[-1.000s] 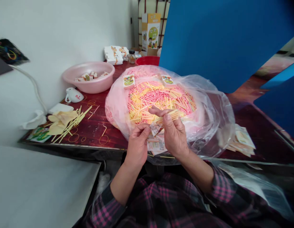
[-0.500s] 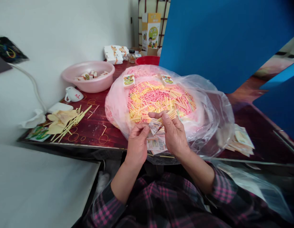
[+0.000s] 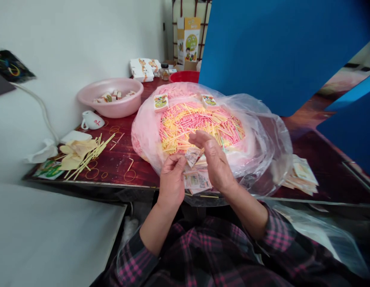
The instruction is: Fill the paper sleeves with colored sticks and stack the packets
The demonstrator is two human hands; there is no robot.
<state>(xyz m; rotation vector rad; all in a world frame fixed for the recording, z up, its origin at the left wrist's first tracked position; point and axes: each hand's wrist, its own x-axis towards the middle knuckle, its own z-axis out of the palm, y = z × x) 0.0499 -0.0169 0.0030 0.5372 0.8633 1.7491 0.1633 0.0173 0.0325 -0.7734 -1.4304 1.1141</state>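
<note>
Between its thumb and fingertips my left hand (image 3: 172, 175) pinches a small printed packet (image 3: 193, 156), its lower left corner in the grip. My right hand (image 3: 216, 161) is open beside the packet, fingers stretched out and pointing up and left; whether it touches the packet I cannot tell. Just beyond both hands is a large clear plastic bag (image 3: 259, 149) full of thin pink and yellow sticks (image 3: 199, 119). Another printed packet (image 3: 198, 180) lies under my hands at the table edge. Two small printed boxes (image 3: 161, 103) rest on top of the bag.
A pink basin (image 3: 113, 107) with small boxes stands at the back left, near a white mug (image 3: 92, 120) on its side. Loose yellow sticks (image 3: 95, 153) and rubber bands lie at left. A stack of printed packets (image 3: 303, 175) is at right. A blue panel (image 3: 262, 52) rises behind.
The yellow sticks that were in my right hand's fingers no longer show there. That hand has opened and straightened its fingers. My left hand keeps its pinch on the packet.
</note>
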